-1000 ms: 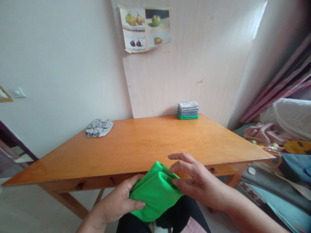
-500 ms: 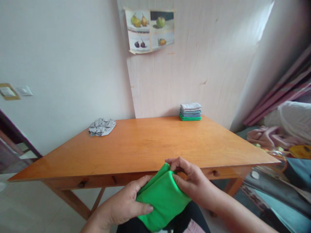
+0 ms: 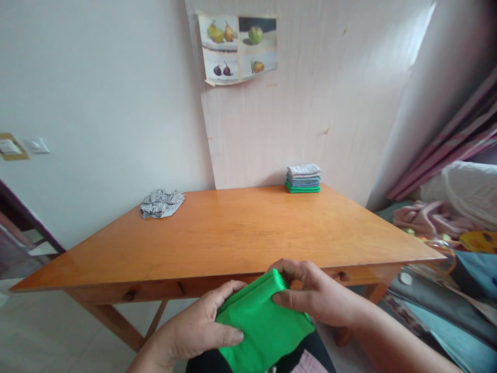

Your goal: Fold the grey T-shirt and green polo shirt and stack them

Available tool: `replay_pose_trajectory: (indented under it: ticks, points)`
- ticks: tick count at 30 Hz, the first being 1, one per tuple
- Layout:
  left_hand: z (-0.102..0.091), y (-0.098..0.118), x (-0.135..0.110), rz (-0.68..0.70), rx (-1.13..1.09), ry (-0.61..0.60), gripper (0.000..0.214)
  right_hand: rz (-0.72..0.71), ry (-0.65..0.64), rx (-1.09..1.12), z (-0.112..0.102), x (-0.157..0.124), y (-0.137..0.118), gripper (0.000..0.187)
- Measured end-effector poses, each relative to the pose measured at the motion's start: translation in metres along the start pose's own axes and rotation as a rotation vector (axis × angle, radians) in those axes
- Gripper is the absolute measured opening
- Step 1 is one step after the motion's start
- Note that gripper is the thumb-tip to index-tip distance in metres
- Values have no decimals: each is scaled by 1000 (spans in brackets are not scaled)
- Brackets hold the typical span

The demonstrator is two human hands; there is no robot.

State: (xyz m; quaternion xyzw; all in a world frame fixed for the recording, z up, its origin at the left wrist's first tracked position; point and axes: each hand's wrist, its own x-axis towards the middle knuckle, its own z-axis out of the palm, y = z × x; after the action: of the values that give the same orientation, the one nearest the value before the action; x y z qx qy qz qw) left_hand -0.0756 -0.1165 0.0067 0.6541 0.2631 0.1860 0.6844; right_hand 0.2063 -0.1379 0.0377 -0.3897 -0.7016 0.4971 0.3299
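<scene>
A bright green folded cloth is held above my lap, just in front of the table's near edge. My left hand grips its left side, thumb flat on the face and fingers behind it. At the upper right corner my right hand pinches the folded edge between thumb and fingers. The cloth's layers show along its top edge. On the far right of the table stands a neat stack of folded cloths, white on top, grey-blue in the middle and green at the bottom. A crumpled striped cloth lies at the back left.
The wooden table has drawers with round knobs along its front. Fruit pictures hang on the wall behind it. To the right are a pink blanket, a curtain and other household items. Pinkish fabric lies on my lap.
My right hand has shifted its hold on the upper corner, and the green cloth's top edges now lie closer together. The cloth's right side reaches slightly further right. My left hand stays nearly still.
</scene>
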Motion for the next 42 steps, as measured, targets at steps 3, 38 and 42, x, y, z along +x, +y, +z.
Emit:
replay_pose_trajectory:
  ticks: [3, 38, 42]
  points:
    - [-5, 16, -2, 0, 19, 6, 64, -6, 37, -11, -10, 3, -6, 25]
    - [-81, 45, 95, 492, 1007, 1050, 38, -136, 758, -427, -70, 57, 77, 29]
    - [-89, 61, 123, 428, 1051, 1060, 44, -80, 804, -339, -77, 70, 70, 38]
